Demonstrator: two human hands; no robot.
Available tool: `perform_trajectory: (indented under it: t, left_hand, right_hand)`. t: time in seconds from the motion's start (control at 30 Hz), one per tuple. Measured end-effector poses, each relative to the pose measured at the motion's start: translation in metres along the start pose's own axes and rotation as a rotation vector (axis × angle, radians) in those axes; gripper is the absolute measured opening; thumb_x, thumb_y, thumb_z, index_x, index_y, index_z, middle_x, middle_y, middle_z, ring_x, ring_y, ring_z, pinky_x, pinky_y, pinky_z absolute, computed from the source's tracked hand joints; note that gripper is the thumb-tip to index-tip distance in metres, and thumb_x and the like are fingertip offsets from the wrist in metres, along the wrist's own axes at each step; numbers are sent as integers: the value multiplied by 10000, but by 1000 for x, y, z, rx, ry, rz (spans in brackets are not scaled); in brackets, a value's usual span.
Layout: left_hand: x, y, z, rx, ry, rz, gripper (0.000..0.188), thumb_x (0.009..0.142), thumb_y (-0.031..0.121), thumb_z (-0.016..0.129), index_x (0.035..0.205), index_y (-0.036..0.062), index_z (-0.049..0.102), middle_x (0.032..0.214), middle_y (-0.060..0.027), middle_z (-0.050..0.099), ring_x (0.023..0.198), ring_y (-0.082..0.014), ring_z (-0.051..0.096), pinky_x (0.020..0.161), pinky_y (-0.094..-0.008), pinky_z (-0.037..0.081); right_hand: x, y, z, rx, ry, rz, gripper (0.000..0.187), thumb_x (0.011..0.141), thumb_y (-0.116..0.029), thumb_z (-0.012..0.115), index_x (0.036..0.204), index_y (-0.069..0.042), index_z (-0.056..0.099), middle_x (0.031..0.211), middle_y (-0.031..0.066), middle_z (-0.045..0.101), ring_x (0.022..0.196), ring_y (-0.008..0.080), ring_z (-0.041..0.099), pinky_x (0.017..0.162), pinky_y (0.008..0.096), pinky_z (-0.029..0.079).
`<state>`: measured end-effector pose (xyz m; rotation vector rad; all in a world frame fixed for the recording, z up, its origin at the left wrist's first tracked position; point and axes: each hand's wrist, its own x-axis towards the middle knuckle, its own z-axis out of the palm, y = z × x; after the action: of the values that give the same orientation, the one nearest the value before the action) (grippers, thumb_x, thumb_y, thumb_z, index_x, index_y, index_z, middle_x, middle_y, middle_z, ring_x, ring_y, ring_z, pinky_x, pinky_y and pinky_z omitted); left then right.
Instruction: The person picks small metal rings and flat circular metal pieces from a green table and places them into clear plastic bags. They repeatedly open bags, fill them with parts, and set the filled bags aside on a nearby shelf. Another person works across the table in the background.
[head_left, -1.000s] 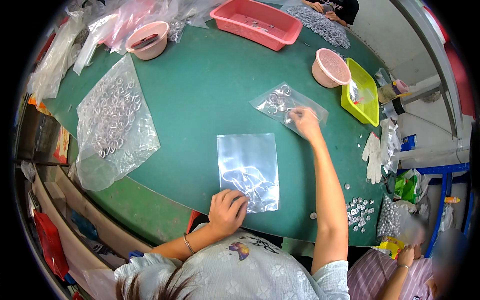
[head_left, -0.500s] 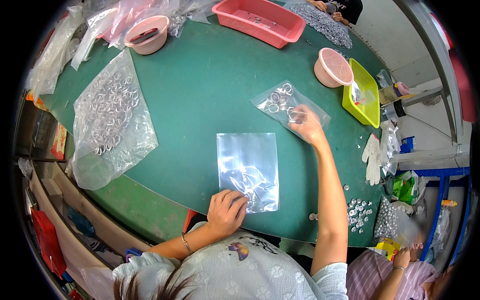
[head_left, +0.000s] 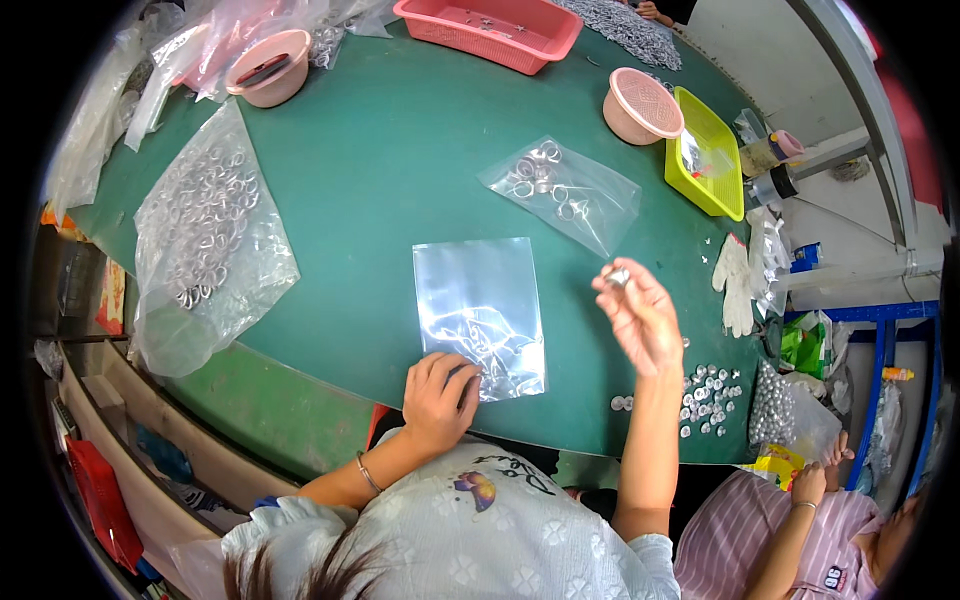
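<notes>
My right hand [head_left: 640, 318] is raised above the table on the right, pinching a small shiny silvery metal piece [head_left: 618, 275] between thumb and fingers. Just beyond it lies a clear plastic bag [head_left: 600, 185] holding several silvery rings [head_left: 541, 172]. In front of me a flat clear plastic bag [head_left: 475, 275] rests on the table. At its lower left corner sits my left hand [head_left: 438, 398], closed with curled fingers; what they hold, if anything, is hidden.
Left lies a large clear bag of rings [head_left: 212, 225]. Pink baskets [head_left: 490, 45], a pink bowl [head_left: 270, 85] and a lime-green tray [head_left: 700, 190] stand farther back. Small round silvery pieces [head_left: 708, 400] and a white glove [head_left: 735, 285] lie right. A co-worker [head_left: 780, 530] sits at lower right.
My right hand has drawn back from the bag of rings toward me and turned, now showing a small metal piece in its fingers. The whole view has shifted slightly. My left hand stays by the flat bag.
</notes>
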<state>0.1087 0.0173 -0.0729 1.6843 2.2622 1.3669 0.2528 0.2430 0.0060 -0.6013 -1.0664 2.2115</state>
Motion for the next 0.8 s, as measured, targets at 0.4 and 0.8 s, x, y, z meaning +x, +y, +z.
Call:
perform_trajectory:
  t: [0.4, 0.8]
  left_hand:
    - [-19, 32, -59, -278, 16, -70, 301, 804, 179, 658, 1069, 68, 569, 1011, -85, 532, 874, -258, 568, 736, -332, 485]
    - [-85, 56, -125, -271, 554, -359, 216, 730, 74, 649, 922, 1, 582, 838, -93, 563, 695, -187, 589, 593, -298, 486]
  right_hand:
    - [-92, 111, 96, -256, -68, 175, 201, 849, -52, 579, 1018, 54, 556, 935, 129, 608, 815, 205, 601, 733, 297, 484]
    - [-114, 129, 179, -410, -426, 317, 295, 902, -129, 563, 1125, 50, 494, 1010, 140, 570, 857, 201, 570, 760, 301, 484]
